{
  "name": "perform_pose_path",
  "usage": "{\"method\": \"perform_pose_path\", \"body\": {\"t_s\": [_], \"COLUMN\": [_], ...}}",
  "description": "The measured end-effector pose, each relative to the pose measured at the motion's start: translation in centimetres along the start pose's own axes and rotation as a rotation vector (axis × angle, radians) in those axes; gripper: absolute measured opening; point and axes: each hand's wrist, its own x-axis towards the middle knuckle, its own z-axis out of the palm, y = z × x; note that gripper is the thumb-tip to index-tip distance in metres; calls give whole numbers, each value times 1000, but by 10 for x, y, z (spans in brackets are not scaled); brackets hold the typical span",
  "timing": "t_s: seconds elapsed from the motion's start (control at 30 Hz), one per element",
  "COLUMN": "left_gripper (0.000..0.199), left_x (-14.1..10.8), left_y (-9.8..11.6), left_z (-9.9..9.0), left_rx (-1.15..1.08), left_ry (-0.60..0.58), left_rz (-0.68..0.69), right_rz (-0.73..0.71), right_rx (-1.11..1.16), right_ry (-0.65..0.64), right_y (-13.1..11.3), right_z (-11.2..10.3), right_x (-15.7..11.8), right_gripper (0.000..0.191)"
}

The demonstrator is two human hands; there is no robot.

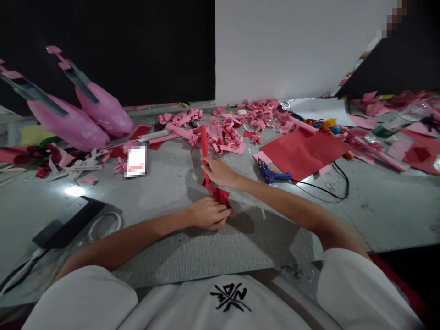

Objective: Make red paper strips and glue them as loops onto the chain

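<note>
A red paper roll (204, 140) stands out upward from my right hand (220, 171), whose fingers are closed round its lower end. From there a red paper strip (221, 195) runs down in folds to my left hand (210, 213). The left fingers are curled together on the strip's lower end, where a small red loop shows at the fingertips. Both hands are over the grey table (165, 183), the right one a little farther from my body than the left.
Pink paper flowers (223, 133) lie along the back. A blue glue gun (271, 174) and red sheets (304, 153) are at the right, with a plastic bottle (388, 128) beyond. Pink balloons (103, 110), a black power bank (68, 222) and a coiled white cable (90, 233) are left.
</note>
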Motion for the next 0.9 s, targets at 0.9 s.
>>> {"method": "perform_pose_path", "body": {"t_s": [0.9], "left_gripper": [13], "left_x": [1], "left_y": [-3], "left_z": [-1], "left_rx": [-105], "left_ry": [304], "left_rz": [-510], "right_rz": [-143], "right_rx": [149], "right_ry": [161], "right_y": [19], "right_z": [-15], "right_x": [-152], "right_gripper": [49]}}
